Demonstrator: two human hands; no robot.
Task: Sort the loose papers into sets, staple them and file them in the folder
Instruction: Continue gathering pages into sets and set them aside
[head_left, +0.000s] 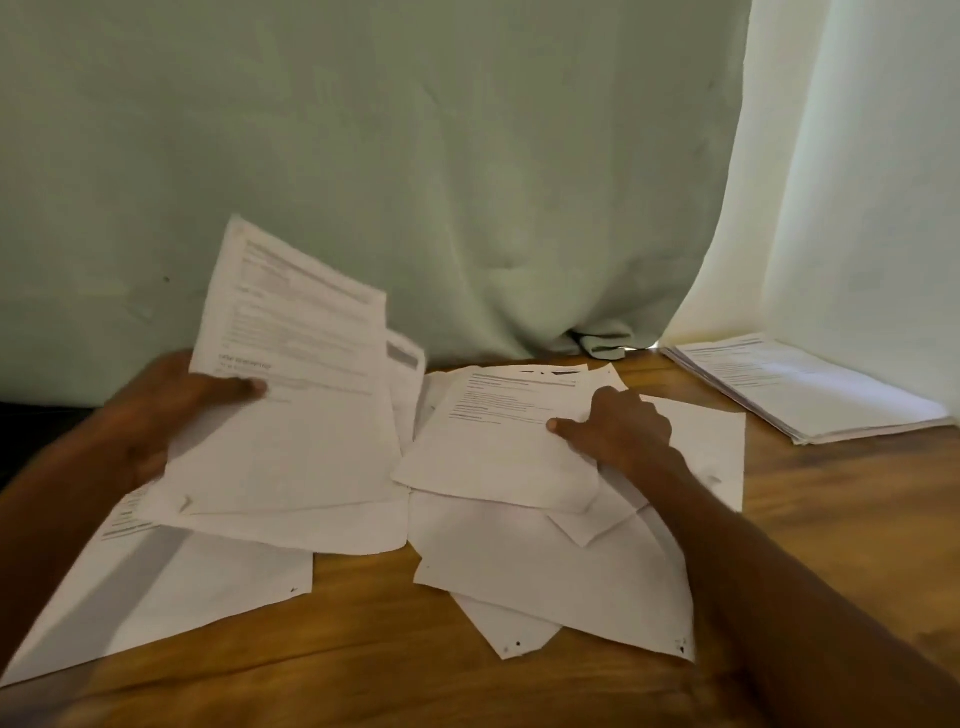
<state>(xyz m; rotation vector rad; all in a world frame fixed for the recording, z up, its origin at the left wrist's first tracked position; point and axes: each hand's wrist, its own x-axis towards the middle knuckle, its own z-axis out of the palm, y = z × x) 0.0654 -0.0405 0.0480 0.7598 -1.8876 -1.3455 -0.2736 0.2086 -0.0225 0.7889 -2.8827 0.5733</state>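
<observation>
**Still sorting — nothing stapled yet**

On the left my left hand (171, 410) holds up a fanned bunch of white printed sheets (291, 395), thumb curled over the front and the other fingers hidden behind, so it is clamped on them. Under it, a flat white page (171, 592) lies at the near left of the brown wooden table (831, 519).

In the middle sits the loose heap of white papers (545, 566), overlapping and crooked. My right hand (618, 431) pinches the right edge of the top printed sheet (498, 441), fingers curled on it.

At the far right a squared-up stack of printed pages (810, 389) rests by the pale curtain (519, 182) — probably a finished set.

I judge this the sorting step: next, read the heading and decide which set this sheet joins. I see neither stapler nor folder.
</observation>
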